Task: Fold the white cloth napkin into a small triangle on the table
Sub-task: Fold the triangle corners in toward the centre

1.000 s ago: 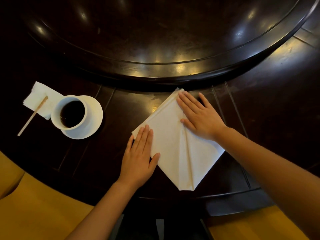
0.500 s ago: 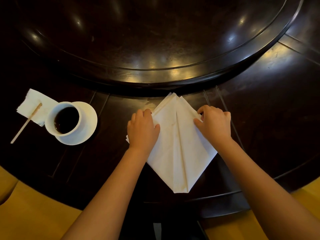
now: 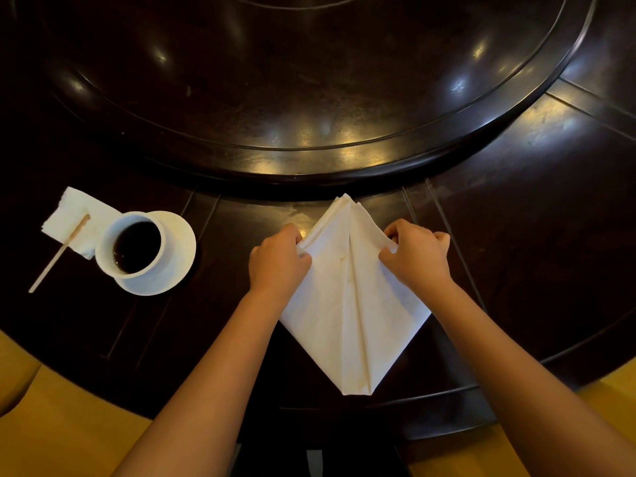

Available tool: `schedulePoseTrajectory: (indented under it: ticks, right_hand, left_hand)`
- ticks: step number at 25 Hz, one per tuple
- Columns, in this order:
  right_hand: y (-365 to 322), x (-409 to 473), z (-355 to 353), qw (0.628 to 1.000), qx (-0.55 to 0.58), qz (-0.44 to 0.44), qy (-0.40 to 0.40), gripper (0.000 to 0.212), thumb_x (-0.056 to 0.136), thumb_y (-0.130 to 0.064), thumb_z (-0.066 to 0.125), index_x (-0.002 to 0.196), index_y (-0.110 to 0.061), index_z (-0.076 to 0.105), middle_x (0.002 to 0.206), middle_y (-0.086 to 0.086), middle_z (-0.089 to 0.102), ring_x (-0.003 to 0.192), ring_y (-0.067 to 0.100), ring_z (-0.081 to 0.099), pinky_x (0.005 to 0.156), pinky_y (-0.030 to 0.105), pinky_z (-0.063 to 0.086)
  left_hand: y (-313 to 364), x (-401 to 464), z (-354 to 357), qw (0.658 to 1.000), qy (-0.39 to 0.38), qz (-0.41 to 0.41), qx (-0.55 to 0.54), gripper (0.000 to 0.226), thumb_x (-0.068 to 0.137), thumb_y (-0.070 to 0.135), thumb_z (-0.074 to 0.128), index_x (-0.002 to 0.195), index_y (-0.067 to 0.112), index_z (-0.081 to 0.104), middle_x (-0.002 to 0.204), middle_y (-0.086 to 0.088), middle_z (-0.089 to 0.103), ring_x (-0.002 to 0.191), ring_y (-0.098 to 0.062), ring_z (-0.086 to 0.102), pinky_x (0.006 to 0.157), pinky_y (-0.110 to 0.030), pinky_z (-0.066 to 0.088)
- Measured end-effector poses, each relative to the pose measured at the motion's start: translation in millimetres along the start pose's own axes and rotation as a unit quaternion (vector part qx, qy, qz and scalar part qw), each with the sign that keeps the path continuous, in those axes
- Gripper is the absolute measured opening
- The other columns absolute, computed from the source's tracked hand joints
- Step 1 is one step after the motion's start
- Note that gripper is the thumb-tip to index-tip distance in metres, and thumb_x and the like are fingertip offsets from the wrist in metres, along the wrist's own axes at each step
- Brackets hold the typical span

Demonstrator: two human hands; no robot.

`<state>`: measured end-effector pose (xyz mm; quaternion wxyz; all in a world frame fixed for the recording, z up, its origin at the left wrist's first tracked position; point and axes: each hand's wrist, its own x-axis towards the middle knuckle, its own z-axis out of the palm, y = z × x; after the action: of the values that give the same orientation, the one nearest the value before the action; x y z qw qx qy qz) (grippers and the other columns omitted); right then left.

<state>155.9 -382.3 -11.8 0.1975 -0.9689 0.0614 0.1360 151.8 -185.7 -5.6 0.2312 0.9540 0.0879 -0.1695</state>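
The white cloth napkin (image 3: pixel 347 304) lies on the dark wooden table (image 3: pixel 516 215) as a kite shape, with a crease down its middle and its long point toward me. My left hand (image 3: pixel 277 261) pinches the napkin's upper left edge with curled fingers. My right hand (image 3: pixel 418 256) pinches the upper right edge the same way. The far tip of the napkin reaches the rim of the raised turntable.
A white cup of dark coffee (image 3: pixel 132 247) stands on a saucer (image 3: pixel 179 259) at the left. Beyond it lies a paper tissue (image 3: pixel 74 215) with a wooden stirrer (image 3: pixel 60 258) across it. A large raised turntable (image 3: pixel 309 98) fills the table's far side.
Both hands went from lying flat on the napkin to curling and pinching its upper side edges. The napkin now sits straighter, with its flaps meeting at the centre crease.
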Motion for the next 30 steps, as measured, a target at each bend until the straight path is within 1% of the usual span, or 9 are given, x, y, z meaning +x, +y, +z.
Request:
schedulePoseTrajectory:
  ticks: [4, 7, 9, 13, 15, 20, 23, 27, 30]
  right_hand:
    - [0.9, 3.5, -6.4, 0.994, 0.054, 0.020, -0.093, 0.008, 0.084, -0.021, 0.062, 0.088, -0.017, 0.057, 0.073, -0.003, 0.054, 0.075, 0.017, 0.052, 0.090, 0.038, 0.033]
    - [3.1, 4.0, -10.2, 0.991, 0.068, -0.010, -0.117, 0.013, 0.084, -0.021, 0.063, 0.080, -0.013, 0.054, 0.076, 0.003, 0.053, 0.067, 0.016, 0.051, 0.067, 0.028, 0.046]
    - [0.4, 0.1, -10.7, 0.987, 0.095, -0.021, -0.126, 0.015, 0.085, -0.017, 0.061, 0.082, -0.012, 0.048, 0.071, -0.001, 0.047, 0.060, 0.011, 0.045, 0.055, 0.019, 0.038]
    - [-0.8, -6.6, -8.7, 0.970, 0.196, 0.005, -0.146, 0.026, 0.084, -0.013, 0.064, 0.105, -0.014, 0.048, 0.088, -0.004, 0.051, 0.078, 0.014, 0.053, 0.069, 0.022, 0.046]
    - [1.1, -6.9, -13.8, 0.968, 0.208, -0.009, -0.143, 0.012, 0.085, -0.016, 0.064, 0.095, -0.015, 0.056, 0.082, -0.006, 0.055, 0.081, 0.016, 0.055, 0.065, 0.019, 0.044]
    - [-4.8, -4.6, -58.1, 0.962, 0.259, -0.054, -0.070, 0.006, 0.084, -0.017, 0.065, 0.079, -0.014, 0.067, 0.074, 0.003, 0.065, 0.071, 0.017, 0.059, 0.065, 0.028, 0.045]
    - [-19.9, -8.4, -100.6, 0.950, 0.288, -0.114, 0.038, 0.010, 0.080, -0.011, 0.067, 0.076, -0.021, 0.067, 0.075, -0.003, 0.066, 0.073, 0.015, 0.061, 0.069, 0.033, 0.048]
    - [-25.9, -42.1, -139.1, 0.925, 0.261, -0.240, 0.133, 0.010, 0.076, -0.003, 0.065, 0.080, -0.012, 0.067, 0.080, -0.005, 0.063, 0.076, 0.009, 0.058, 0.069, 0.023, 0.046]
    - [1.6, -74.6, -115.8, 0.934, 0.152, -0.317, 0.064, 0.018, 0.071, -0.017, 0.067, 0.089, -0.018, 0.068, 0.089, -0.007, 0.065, 0.087, 0.007, 0.060, 0.079, 0.023, 0.045]
  left_hand:
    - [-5.9, 2.5, -11.0, 0.995, -0.082, -0.020, -0.055, 0.008, 0.084, 0.017, 0.060, 0.092, 0.014, 0.060, 0.086, -0.001, 0.060, 0.076, -0.018, 0.056, 0.060, -0.027, 0.044]
    - [-9.0, 3.7, -21.8, 0.990, -0.101, -0.013, -0.097, 0.003, 0.084, 0.016, 0.063, 0.083, 0.016, 0.060, 0.084, -0.002, 0.060, 0.074, -0.013, 0.055, 0.057, -0.022, 0.041]
    - [-10.3, 3.4, -27.8, 0.990, -0.103, -0.003, -0.097, 0.005, 0.084, 0.015, 0.064, 0.082, 0.017, 0.060, 0.084, -0.002, 0.060, 0.074, -0.013, 0.055, 0.056, -0.021, 0.039]
    - [-10.7, 1.7, -33.4, 0.989, -0.099, 0.005, -0.106, 0.002, 0.084, 0.014, 0.065, 0.085, 0.016, 0.063, 0.085, -0.001, 0.061, 0.077, -0.011, 0.056, 0.058, -0.019, 0.039]
    - [-10.9, 1.5, -37.0, 0.990, -0.089, 0.014, -0.111, 0.003, 0.084, 0.014, 0.065, 0.085, 0.016, 0.065, 0.085, 0.000, 0.062, 0.078, -0.009, 0.056, 0.058, -0.018, 0.039]
    - [-0.4, -2.5, -67.1, 0.983, 0.008, 0.059, -0.173, 0.006, 0.084, 0.014, 0.066, 0.082, 0.020, 0.068, 0.078, 0.008, 0.064, 0.077, -0.008, 0.059, 0.059, -0.017, 0.040]
    - [15.3, -13.6, -99.8, 0.958, 0.130, 0.168, -0.192, 0.007, 0.083, 0.009, 0.066, 0.082, 0.016, 0.067, 0.077, 0.007, 0.063, 0.076, -0.010, 0.059, 0.064, -0.019, 0.043]
    - [17.4, -46.4, -123.3, 0.900, 0.265, 0.322, -0.129, 0.004, 0.083, 0.008, 0.062, 0.084, 0.007, 0.066, 0.084, 0.005, 0.060, 0.081, -0.006, 0.054, 0.073, -0.012, 0.039]
    - [-21.5, -73.6, -80.9, 0.901, 0.236, 0.358, -0.064, 0.018, 0.085, 0.013, 0.055, 0.096, 0.005, 0.068, 0.096, -0.003, 0.066, 0.094, -0.013, 0.057, 0.088, -0.022, 0.042]
